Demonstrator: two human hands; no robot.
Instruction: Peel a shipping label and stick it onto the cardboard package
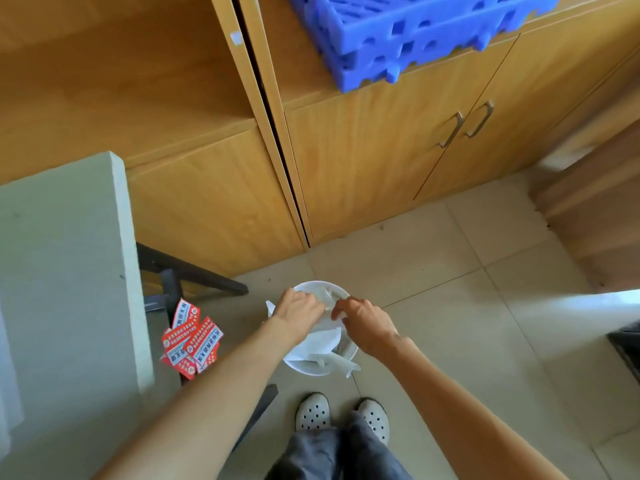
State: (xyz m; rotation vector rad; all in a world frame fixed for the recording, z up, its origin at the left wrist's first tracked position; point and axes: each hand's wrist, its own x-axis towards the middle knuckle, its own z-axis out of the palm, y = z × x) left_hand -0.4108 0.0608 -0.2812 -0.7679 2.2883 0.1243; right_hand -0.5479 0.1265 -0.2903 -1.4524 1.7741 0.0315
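Both my hands are held over a white round bin (352,355) on the tiled floor. My left hand (300,311) and my right hand (363,323) pinch a white sheet of label paper (318,342) between them, above the bin's opening. More white paper scraps lie inside the bin and hang over its rim. I cannot tell whether a label is separating from its backing. No cardboard package is in view.
A grey table top (62,271) fills the left, with dark legs under it. Red and white printed stickers (192,339) lie on the floor beside the bin. Wooden cabinets (363,161) stand behind, with a blue plastic pallet (408,32) on top. My feet in white clogs (343,412) stand below.
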